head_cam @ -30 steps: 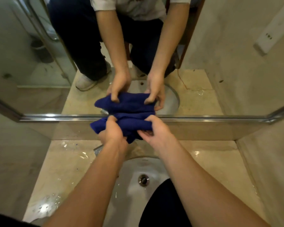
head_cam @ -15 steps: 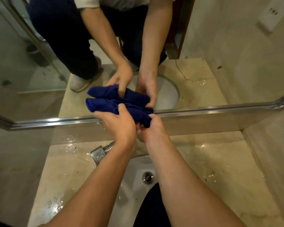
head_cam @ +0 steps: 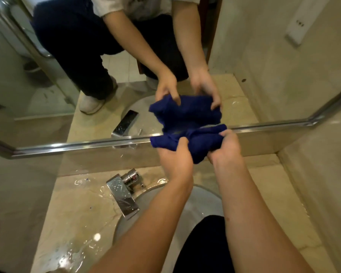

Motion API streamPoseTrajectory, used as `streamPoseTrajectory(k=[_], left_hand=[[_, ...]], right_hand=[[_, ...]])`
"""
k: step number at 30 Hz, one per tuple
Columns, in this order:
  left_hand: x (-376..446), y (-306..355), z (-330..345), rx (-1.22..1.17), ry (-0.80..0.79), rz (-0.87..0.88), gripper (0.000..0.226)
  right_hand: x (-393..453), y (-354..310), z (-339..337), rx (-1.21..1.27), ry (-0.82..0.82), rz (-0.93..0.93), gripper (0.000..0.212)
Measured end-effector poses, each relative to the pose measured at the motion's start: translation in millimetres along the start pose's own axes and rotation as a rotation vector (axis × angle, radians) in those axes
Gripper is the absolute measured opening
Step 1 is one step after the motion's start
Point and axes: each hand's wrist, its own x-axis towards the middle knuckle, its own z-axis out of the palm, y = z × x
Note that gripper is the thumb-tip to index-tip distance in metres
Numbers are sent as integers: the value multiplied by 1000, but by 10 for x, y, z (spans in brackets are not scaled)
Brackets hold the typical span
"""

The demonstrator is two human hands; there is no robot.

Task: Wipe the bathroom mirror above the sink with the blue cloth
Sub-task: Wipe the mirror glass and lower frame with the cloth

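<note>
Both hands hold bunched dark blue cloth against lower edge of wall mirror, at 1 o'clock from white sink basin. Left hand fingers clamped on cloth's left part; right hand fingers clamped on right end. Chrome faucet at 10 o'clock of basin, on wet beige marble counter.
</note>
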Motion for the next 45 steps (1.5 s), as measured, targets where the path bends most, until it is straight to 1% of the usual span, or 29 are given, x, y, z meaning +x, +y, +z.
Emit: streamPoseTrajectory(k=[1, 3, 4, 5, 7, 8, 9, 10, 11, 12, 14, 15, 17, 19, 21, 23, 25, 26, 28, 32, 33, 35, 38, 42, 45], left_hand=[[13, -31, -113, -52, 34, -71, 41], [72, -70, -292, -141, 45, -220, 21], [94, -71, -334, -173, 7, -292, 13], [114, -69, -331, -189, -55, -371, 9], [110, -24, -185, -221, -189, -509, 8], [118, -11, -60, -248, -242, -547, 9], [137, -3, 57, -276, -269, -559, 12], [157, 9, 166, -302, -270, -562, 18], [188, 18, 236, -327, -243, -557, 27], [232, 26, 261, -355, -208, -543, 35], [335, 45, 170, -415, -137, -471, 44], [401, 60, 70, -438, -117, -409, 46], [523, 133, -159, -472, -86, -265, 46], [595, 211, -361, -428, -53, -147, 47], [620, 207, -459, -332, -25, -107, 47], [625, 184, -488, -295, 27, -122, 47], [613, 208, -552, -299, 110, -132, 44], [593, 245, -603, -307, 140, -121, 42], [517, 361, -716, -347, 120, -54, 39], [451, 616, -727, -382, 47, 143, 49], [464, 663, -678, -358, 47, 174, 53], [510, 669, -588, -290, 80, 215, 61], [550, 510, -457, -272, 118, 220, 66], [565, 159, -189, -326, 120, 88, 77], [572, -121, 62, -269, 141, -30, 69]], right_hand=[[65, 101, -15, -82, 86, 19, 28], [220, 302, -88, -155, 183, 13, 53], [182, 326, -98, -162, 206, -8, 54], [15, 285, -67, -169, 241, -78, 47], [-112, 145, -6, -203, 372, -324, 35], [-73, 58, -8, -191, 391, -450, 31], [-41, -23, -10, -182, 374, -560, 26], [-4, -69, -8, -173, 327, -619, 20], [14, -73, -2, -166, 266, -616, 17], [31, -42, 13, -156, 199, -579, 20], [5, 56, 77, -110, 61, -476, 23], [-32, 118, 131, -97, -4, -422, 23], [-76, 273, 245, -96, -82, -337, 26], [-117, 451, 327, -134, -109, -295, 26], [-113, 609, 372, -235, -74, -349, 25], [-162, 704, 393, -360, -30, -392, 27], [-244, 732, 398, -430, -32, -356, 27], [-307, 726, 398, -436, -53, -332, 25], [-440, 689, 404, -408, -109, -345, 24], [-704, 632, 505, -303, -247, -508, 25], [-722, 641, 540, -294, -247, -524, 27], [-693, 675, 600, -313, -199, -545, 28], [-546, 675, 593, -345, -135, -574, 29], [-198, 516, 381, -428, 16, -591, 31], [106, 332, 157, -544, 105, -568, 34]])
